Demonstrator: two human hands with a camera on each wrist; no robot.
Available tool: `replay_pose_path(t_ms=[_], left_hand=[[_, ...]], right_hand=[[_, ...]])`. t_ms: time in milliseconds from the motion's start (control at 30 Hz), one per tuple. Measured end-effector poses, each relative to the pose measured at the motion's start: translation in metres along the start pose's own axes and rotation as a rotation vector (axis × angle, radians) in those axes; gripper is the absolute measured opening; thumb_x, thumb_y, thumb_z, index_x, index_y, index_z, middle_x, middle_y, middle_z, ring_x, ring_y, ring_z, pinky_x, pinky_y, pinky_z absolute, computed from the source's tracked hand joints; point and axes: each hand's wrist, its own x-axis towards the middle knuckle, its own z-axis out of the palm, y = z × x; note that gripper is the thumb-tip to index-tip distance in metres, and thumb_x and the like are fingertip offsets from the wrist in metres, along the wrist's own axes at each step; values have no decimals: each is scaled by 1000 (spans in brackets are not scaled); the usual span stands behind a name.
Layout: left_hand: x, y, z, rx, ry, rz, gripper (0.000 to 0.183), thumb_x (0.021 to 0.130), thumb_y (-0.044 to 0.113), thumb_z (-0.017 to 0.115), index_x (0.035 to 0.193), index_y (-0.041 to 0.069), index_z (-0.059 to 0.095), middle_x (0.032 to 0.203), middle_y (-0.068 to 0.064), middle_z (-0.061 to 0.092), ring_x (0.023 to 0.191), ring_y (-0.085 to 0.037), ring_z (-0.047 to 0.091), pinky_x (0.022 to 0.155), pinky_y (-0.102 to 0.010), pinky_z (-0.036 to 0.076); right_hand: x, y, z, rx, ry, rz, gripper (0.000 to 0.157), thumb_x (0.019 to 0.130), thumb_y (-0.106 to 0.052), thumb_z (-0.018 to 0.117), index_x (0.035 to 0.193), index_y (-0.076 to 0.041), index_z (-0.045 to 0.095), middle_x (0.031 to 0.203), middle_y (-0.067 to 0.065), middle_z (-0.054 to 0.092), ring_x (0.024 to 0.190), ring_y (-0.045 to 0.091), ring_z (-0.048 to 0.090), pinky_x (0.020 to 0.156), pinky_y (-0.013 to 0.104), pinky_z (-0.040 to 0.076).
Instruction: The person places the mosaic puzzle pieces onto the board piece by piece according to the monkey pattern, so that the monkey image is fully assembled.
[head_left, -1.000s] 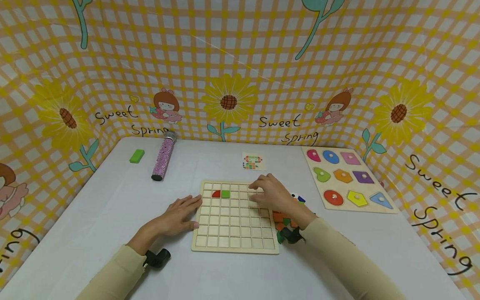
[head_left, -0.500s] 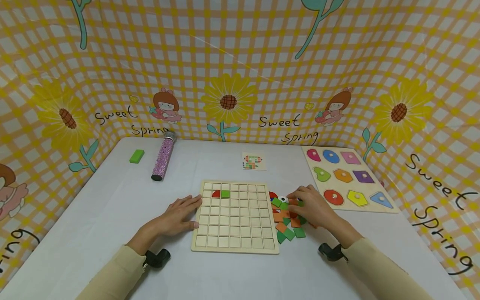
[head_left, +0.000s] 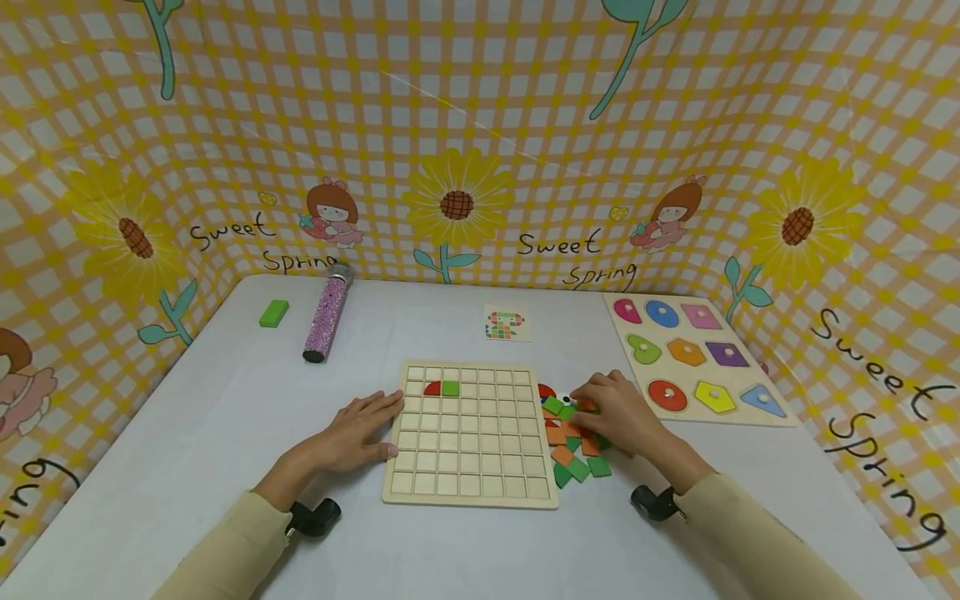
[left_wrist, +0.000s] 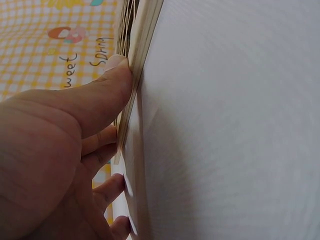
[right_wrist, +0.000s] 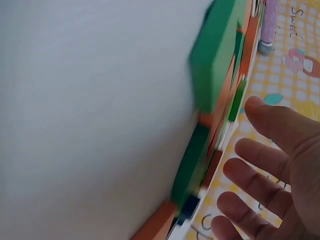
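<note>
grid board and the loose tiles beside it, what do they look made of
The board looks like wood, perhaps plywood: pale tan, matte, with layered-looking lines along its edge in the left wrist view. The tiles look like painted wood, but plastic is possible: their colour is smooth and even.

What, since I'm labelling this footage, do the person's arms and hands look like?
The left sleeve and right sleeve are long, plain and beige. The left wrist device and right wrist device are small, black and rounded. The left hand and right hand are bare, with no gloves.
</note>
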Motion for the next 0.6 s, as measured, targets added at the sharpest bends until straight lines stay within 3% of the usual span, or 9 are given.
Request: replay_pose_path(t_ms=[600], left_hand=[[0,0,0,-5,4,-2,72,90,31,62,149,7,27,158,-10,22,144,-39,16,108,-69,16]], right_hand=[[19,-17,11,-90,-31,-6,33,75,-39,77,95,-13,75,90,2,66,82,19,45,71,33,39]])
